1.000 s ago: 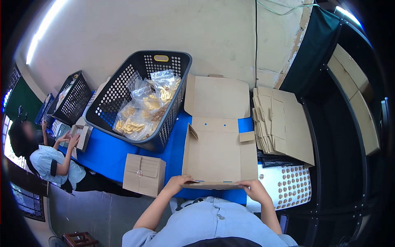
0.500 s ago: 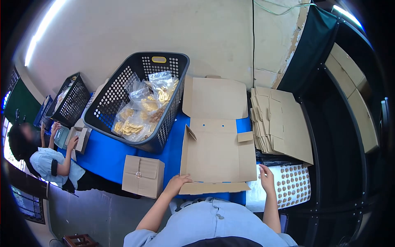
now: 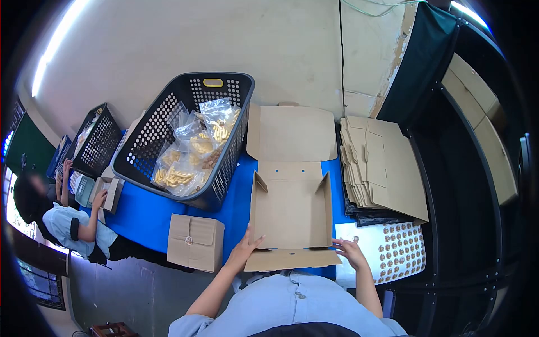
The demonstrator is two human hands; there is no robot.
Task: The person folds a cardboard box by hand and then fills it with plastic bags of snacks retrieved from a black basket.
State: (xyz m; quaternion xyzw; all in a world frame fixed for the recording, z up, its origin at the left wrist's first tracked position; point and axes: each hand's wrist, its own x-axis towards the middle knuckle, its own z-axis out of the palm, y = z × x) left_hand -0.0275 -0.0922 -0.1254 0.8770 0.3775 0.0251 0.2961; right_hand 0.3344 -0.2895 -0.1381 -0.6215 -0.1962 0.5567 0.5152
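A brown cardboard box (image 3: 292, 213) stands partly folded before me, its side walls upright and its front flap (image 3: 292, 260) lying outward. Its lid panel (image 3: 297, 133) leans back toward the wall. At the box's front left corner, my left hand (image 3: 245, 251) rests against the side wall with fingers spread. My right hand (image 3: 351, 254) is open, its fingertips at the front right corner. Beneath and beside that hand lies a white sheet of round stickers (image 3: 401, 253). To the left stands a closed carton (image 3: 195, 244) with a round sticker on its flap.
A black perforated basket (image 3: 151, 135) holds clear bags of yellow pieces. Flat cardboard blanks (image 3: 396, 168) are stacked at right, near dark shelving (image 3: 455, 185). At far left a co-worker (image 3: 73, 227) handles a small carton (image 3: 112, 194) on the blue-covered table (image 3: 143, 208).
The box's right wall has swung from lying outward to upright. My right hand has moved left to the box's corner; my left hand has shifted slightly, fingers spreading.
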